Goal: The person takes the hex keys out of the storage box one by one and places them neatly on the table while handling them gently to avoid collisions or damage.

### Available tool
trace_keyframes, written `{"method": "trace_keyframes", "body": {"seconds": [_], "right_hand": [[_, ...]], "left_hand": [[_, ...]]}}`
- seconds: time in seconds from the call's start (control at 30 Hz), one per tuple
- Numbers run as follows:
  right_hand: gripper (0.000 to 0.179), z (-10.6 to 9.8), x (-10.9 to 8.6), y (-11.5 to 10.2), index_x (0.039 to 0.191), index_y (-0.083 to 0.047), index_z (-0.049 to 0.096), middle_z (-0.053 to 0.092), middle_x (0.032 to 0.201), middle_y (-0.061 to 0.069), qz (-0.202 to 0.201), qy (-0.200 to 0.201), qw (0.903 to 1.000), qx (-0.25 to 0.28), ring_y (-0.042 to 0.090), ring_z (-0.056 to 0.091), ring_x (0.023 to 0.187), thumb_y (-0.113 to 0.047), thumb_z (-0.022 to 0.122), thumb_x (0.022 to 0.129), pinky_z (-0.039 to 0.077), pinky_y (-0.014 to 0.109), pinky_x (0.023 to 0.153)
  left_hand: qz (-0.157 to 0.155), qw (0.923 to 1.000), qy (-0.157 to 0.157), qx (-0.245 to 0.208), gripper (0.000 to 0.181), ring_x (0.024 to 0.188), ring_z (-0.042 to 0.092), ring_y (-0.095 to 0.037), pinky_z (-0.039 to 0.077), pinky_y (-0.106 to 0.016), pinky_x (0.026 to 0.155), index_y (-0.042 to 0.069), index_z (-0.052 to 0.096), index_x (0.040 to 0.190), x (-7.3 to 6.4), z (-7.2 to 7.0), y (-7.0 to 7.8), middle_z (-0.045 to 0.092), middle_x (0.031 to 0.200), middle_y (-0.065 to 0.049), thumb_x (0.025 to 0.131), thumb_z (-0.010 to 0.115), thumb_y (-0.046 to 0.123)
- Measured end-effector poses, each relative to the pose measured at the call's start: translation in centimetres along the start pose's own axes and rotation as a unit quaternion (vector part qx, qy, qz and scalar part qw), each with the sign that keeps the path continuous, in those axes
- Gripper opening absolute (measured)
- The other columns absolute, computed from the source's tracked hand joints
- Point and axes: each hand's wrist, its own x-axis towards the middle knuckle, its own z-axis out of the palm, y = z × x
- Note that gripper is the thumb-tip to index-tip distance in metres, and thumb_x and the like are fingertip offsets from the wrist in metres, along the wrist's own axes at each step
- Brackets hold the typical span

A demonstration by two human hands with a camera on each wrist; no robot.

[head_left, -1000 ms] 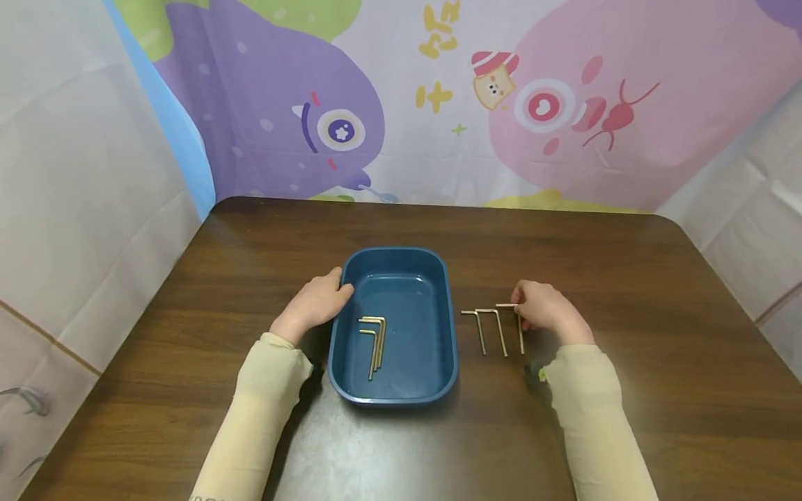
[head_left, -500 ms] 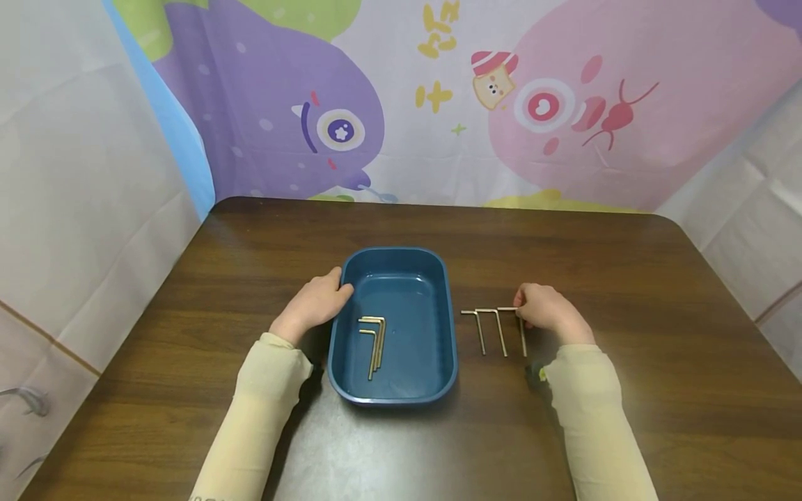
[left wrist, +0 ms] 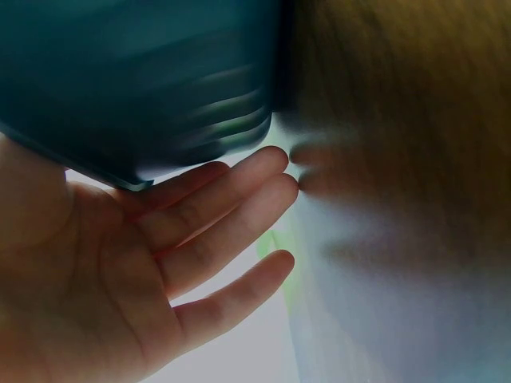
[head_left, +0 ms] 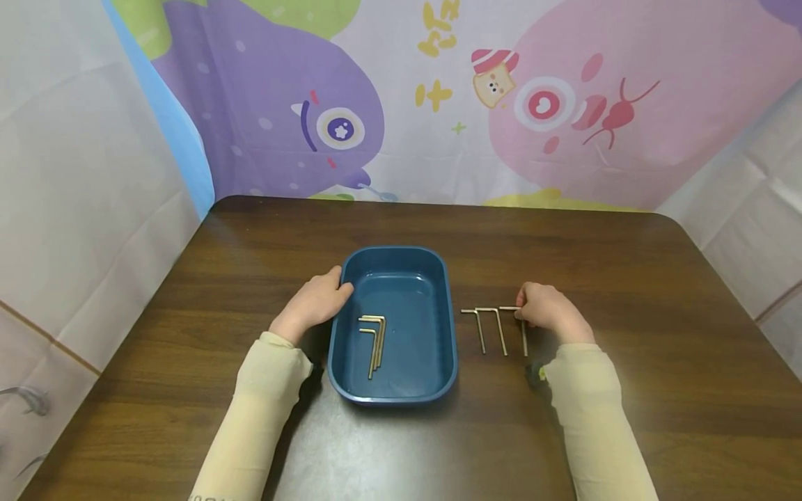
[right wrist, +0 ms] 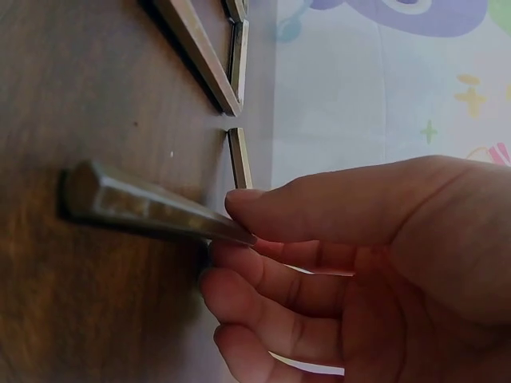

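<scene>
In the head view a blue plastic tray stands on the table, with L-shaped hex keys nested in its left half. My left hand grips the tray's left rim, thumb over the edge. The left wrist view shows the fingers stretched along the outside wall. To the right of the tray, my right hand pinches a brass-coloured hex key near its bend; the bend is hidden by the fingers. In the right wrist view this hex key lies at the tabletop.
Two more hex keys, a shorter one and a longer one, lie side by side between the tray and my right hand. Behind the wooden table hangs a cartoon-printed cloth.
My right hand and its hex key have shifted slightly to the right and toward me, widening the gap to the neighbouring key. My left hand and the tray have stayed put.
</scene>
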Motion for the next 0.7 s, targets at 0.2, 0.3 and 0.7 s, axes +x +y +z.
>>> {"method": "trace_keyframes", "body": {"seconds": [0.2, 0.3, 0.7], "right_hand": [[0.007, 0.10, 0.12, -0.06, 0.083, -0.002, 0.054, 0.055, 0.071, 0.006, 0.007, 0.001, 0.9999, -0.015, 0.017, 0.052, 0.062, -0.009, 0.057, 0.082, 0.038, 0.028, 0.055], [0.006, 0.16, 0.19, -0.07, 0.082, -0.003, 0.055, 0.054, 0.071, 0.005, 0.012, 0.002, 0.9997, -0.022, 0.017, 0.050, 0.064, -0.009, 0.056, 0.082, 0.037, 0.028, 0.054], [0.006, 0.24, 0.25, -0.03, 0.080, -0.004, 0.055, 0.052, 0.072, 0.006, 0.016, 0.002, 0.9994, -0.030, 0.019, 0.048, 0.064, -0.010, 0.055, 0.083, 0.036, 0.029, 0.054]], "left_hand": [[-0.002, 1.0000, 0.000, 0.003, 0.057, 0.119, 0.046, -0.037, 0.037, -0.050, 0.097, -0.008, 0.024, 0.138, 0.02, -0.03, 0.00, 0.035, 0.139, -0.025, 0.094, 0.031, 0.028], [0.002, 0.9999, 0.007, 0.012, 0.054, 0.112, 0.050, -0.036, 0.040, -0.049, 0.093, -0.008, 0.031, 0.134, 0.09, -0.02, 0.04, 0.043, 0.132, -0.026, 0.094, 0.032, 0.028], [0.001, 0.9999, 0.002, 0.016, 0.054, 0.113, 0.050, -0.036, 0.039, -0.048, 0.093, -0.008, 0.030, 0.134, 0.17, -0.04, 0.07, 0.041, 0.134, -0.025, 0.094, 0.032, 0.028]]}}
